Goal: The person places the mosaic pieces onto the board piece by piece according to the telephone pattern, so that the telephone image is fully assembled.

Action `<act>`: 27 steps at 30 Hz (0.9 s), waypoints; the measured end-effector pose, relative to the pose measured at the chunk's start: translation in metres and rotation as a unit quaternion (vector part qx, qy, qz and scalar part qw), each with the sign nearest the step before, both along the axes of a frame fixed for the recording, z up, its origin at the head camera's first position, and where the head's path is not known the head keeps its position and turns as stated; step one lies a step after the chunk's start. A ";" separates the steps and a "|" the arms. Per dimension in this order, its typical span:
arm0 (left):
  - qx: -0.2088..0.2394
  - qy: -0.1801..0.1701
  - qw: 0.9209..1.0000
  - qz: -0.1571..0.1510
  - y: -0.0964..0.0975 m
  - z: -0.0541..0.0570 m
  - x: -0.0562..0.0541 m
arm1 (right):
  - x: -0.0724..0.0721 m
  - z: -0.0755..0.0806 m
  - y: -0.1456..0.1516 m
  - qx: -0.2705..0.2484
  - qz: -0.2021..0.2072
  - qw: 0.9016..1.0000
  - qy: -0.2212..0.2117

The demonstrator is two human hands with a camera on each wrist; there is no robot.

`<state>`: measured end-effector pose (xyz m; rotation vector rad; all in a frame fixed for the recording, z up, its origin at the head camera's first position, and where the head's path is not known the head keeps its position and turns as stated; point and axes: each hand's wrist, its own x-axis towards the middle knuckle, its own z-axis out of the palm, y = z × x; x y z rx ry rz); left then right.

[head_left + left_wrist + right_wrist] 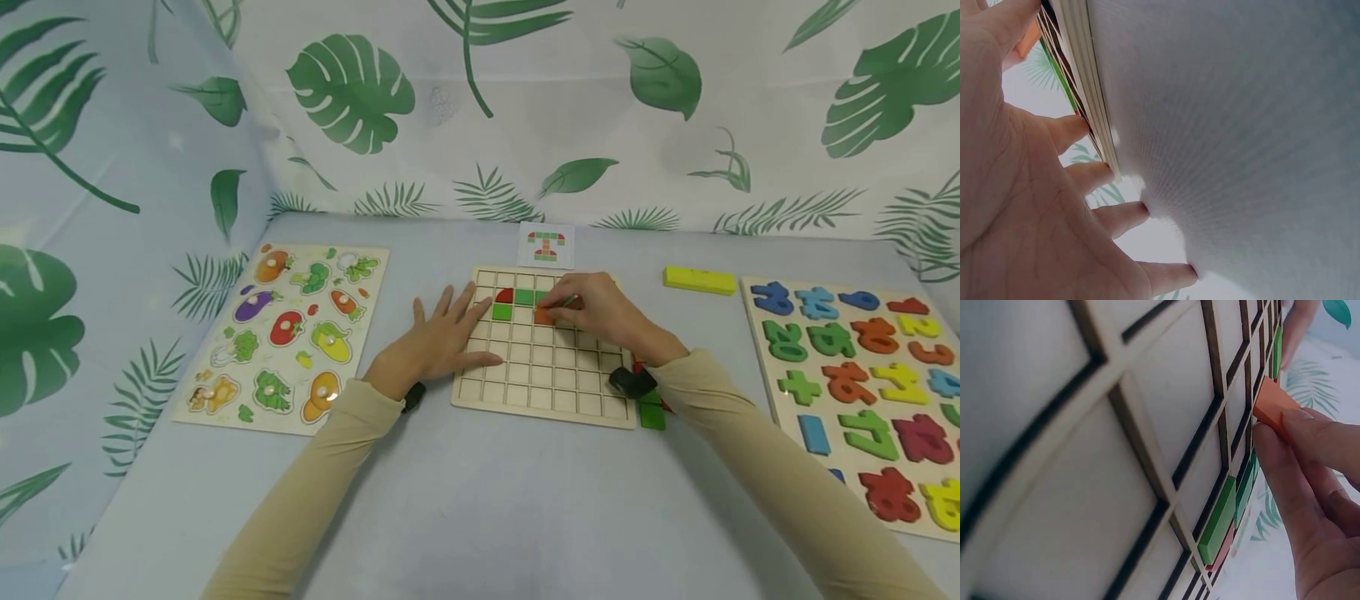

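My right hand (pixel 603 310) pinches an orange square tile (pixel 1274 403) between thumb and fingertips, tilted at a cell of the wooden grid board (pixel 555 375). My left hand (pixel 441 340) lies with spread fingers over the board's left edge; in the left wrist view its fingertips touch the board's side and the tabletop. Near the board's top row of cells sit a red rounded tile (pixel 505 295), a green tile (pixel 524 297) beside it, and another green tile (pixel 502 312) below the red one. My right hand partly hides the tiles further right.
A pattern card (pixel 547 246) stands behind the board. Loose green tiles (pixel 652 415) and red ones lie by its right edge, partly under my wrist. A vegetable puzzle (pixel 288 333) lies left, a number puzzle (pixel 862 375) right, a yellow block (pixel 699 281) between.
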<state>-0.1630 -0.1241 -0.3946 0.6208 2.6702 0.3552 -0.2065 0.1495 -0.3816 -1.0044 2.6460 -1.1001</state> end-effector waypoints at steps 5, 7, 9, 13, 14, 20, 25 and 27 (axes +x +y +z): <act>-0.002 -0.002 1.000 0.000 0.001 0.001 0.000 | 0.000 0.001 -0.001 0.018 0.007 1.000 0.018; -0.004 -0.003 1.000 0.001 0.001 0.002 0.000 | 0.001 0.002 -0.003 0.026 0.015 0.999 0.029; -0.006 -0.003 1.000 0.001 0.001 0.002 0.000 | 0.001 0.003 -0.004 0.034 0.018 0.999 0.038; -0.006 -0.003 1.000 0.002 0.001 0.003 0.000 | 0.001 0.002 -0.006 0.045 0.021 0.998 0.049; -0.005 -0.004 1.000 0.001 0.001 0.003 0.000 | 0.001 0.002 -0.006 0.046 0.022 0.997 0.051; -0.002 -0.004 1.000 0.002 0.001 0.003 0.000 | 0.001 0.004 -0.009 0.070 0.027 0.995 0.066; -0.005 -0.004 1.000 0.002 0.001 0.003 0.000 | 0.002 0.005 -0.011 0.086 0.026 0.994 0.064; -0.005 -0.004 1.000 0.003 0.001 0.003 0.000 | 0.003 0.005 -0.011 0.092 0.025 0.993 0.065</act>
